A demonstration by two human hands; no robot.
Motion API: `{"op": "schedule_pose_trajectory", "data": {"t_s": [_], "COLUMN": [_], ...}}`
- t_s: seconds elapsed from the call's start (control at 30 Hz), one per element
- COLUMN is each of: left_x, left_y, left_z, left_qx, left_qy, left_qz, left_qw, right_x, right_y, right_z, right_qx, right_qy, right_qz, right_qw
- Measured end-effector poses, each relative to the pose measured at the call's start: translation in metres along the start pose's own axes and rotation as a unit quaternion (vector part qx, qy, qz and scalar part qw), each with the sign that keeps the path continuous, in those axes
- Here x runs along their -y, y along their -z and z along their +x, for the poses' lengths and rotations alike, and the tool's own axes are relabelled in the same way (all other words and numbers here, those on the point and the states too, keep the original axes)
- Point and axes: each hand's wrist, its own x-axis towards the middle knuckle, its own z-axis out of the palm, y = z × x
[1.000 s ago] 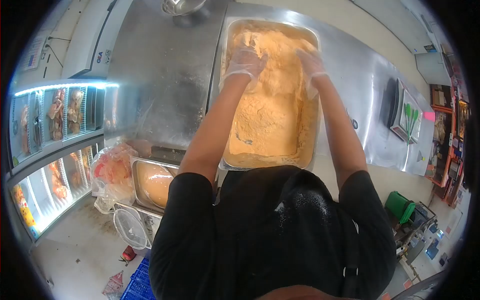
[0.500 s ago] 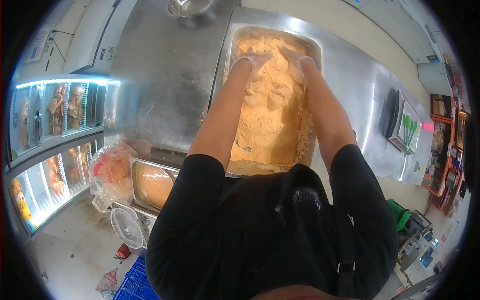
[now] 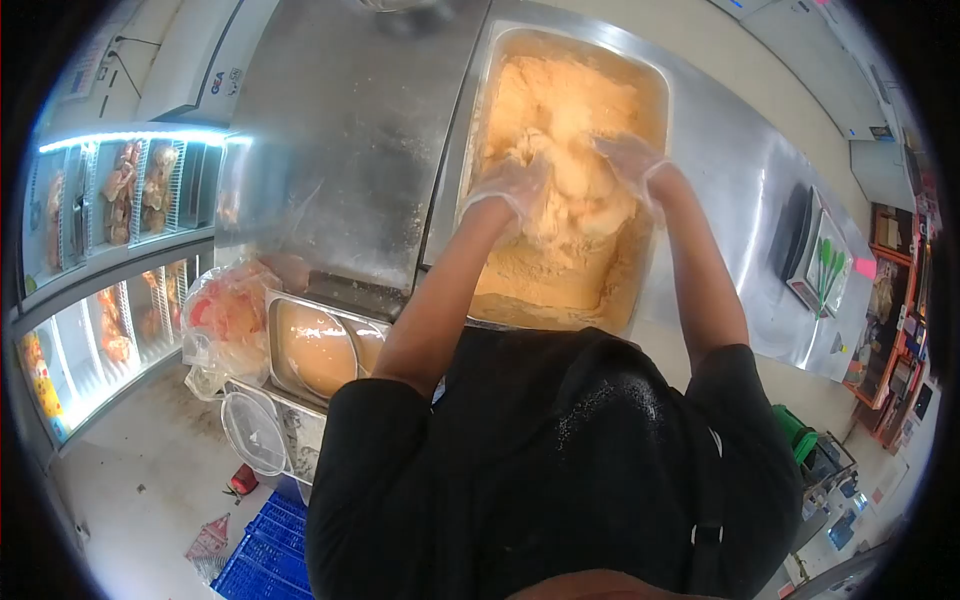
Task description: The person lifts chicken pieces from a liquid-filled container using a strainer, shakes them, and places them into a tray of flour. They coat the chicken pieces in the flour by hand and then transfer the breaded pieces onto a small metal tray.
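A deep metal pan [image 3: 662,110] holds orange-tan powdery breading [image 3: 540,275], with lumpy coated pieces [image 3: 580,185] in the middle. The breading hides what the pieces are. My left hand [image 3: 515,185], in a clear plastic glove, is at the left of these pieces, its fingers stretched toward them and partly blurred. On the opposite side my right hand [image 3: 637,165], also gloved, has its fingers extended inward over the breading. Both hands look open, with the heap between them.
At lower left stand a metal tray of pale orange liquid [image 3: 305,345] and a plastic bag with reddish contents [image 3: 225,310]. A lit display fridge [image 3: 130,215] is on the left. Green tongs [image 3: 828,265] lie on a tray at right. A blue crate [image 3: 265,545] is on the floor.
Both hands have drawn back from the pan's far end toward its middle, bringing coated pieces nearer. My fingers, buried in the breading before, now show more. The camera view has shifted slightly.
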Motion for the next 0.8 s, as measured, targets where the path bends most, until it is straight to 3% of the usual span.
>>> {"op": "schedule_pose_trajectory", "data": {"t_s": [0.07, 0.1, 0.13, 0.2, 0.23, 0.3, 0.33, 0.43, 0.5, 0.57, 0.6, 0.67, 0.7, 0.73, 0.8], "left_x": [-0.002, -0.002, -0.002, 0.002, 0.008, 0.042, 0.075, 0.108, 0.096, 0.064, 0.057, 0.044, 0.038, 0.033, 0.030], "left_y": [-0.005, -0.009, -0.017, -0.034, -0.048, -0.087, -0.110, -0.141, -0.144, -0.140, -0.135, -0.122, -0.115, -0.109, -0.105], "left_z": [-0.019, -0.027, -0.032, -0.030, -0.022, 0.006, 0.033, 0.063, 0.058, 0.049, 0.038, 0.011, -0.004, -0.021, -0.027], "left_qx": [-0.023, -0.030, -0.071, -0.110, -0.116, -0.119, -0.087, -0.027, -0.005, -0.065, -0.066, -0.023, -0.009, 0.006, 0.022], "left_qy": [0.051, 0.067, 0.064, 0.061, 0.105, 0.150, 0.104, 0.005, -0.048, 0.080, 0.078, -0.049, -0.092, -0.102, -0.109], "left_qz": [0.068, 0.091, 0.058, 0.024, -0.007, -0.039, -0.045, -0.066, -0.084, -0.340, -0.341, -0.351, -0.354, -0.371, -0.386], "left_qw": [0.996, 0.993, 0.994, 0.992, 0.988, 0.981, 0.990, 0.997, 0.995, 0.935, 0.934, 0.935, 0.931, 0.923, 0.916], "right_x": [-0.005, -0.006, -0.008, -0.012, -0.016, -0.029, -0.033, -0.036, -0.019, -0.015, -0.022, -0.020, -0.009, 0.000, -0.001], "right_y": [0.006, 0.015, 0.018, -0.009, -0.025, -0.047, -0.054, -0.072, -0.083, -0.096, -0.116, -0.120, -0.112, -0.107, -0.108], "right_z": [0.009, 0.023, 0.033, 0.048, 0.056, 0.072, 0.077, 0.071, 0.040, 0.030, 0.038, 0.032, 0.012, -0.005, -0.017], "right_qx": [0.021, 0.039, 0.057, 0.009, -0.040, -0.013, 0.014, 0.084, 0.076, 0.063, 0.069, 0.070, 0.049, 0.028, -0.009], "right_qy": [0.024, -0.056, -0.137, -0.146, -0.153, -0.148, -0.141, -0.165, -0.160, -0.152, -0.149, -0.141, -0.112, -0.083, -0.091], "right_qz": [0.002, -0.002, -0.006, 0.040, 0.085, 0.148, 0.210, 0.232, 0.269, 0.307, 0.360, 0.411, 0.360, 0.309, 0.347], "right_qw": [0.999, 0.998, 0.989, 0.988, 0.984, 0.978, 0.967, 0.955, 0.947, 0.938, 0.919, 0.898, 0.925, 0.947, 0.933]}}
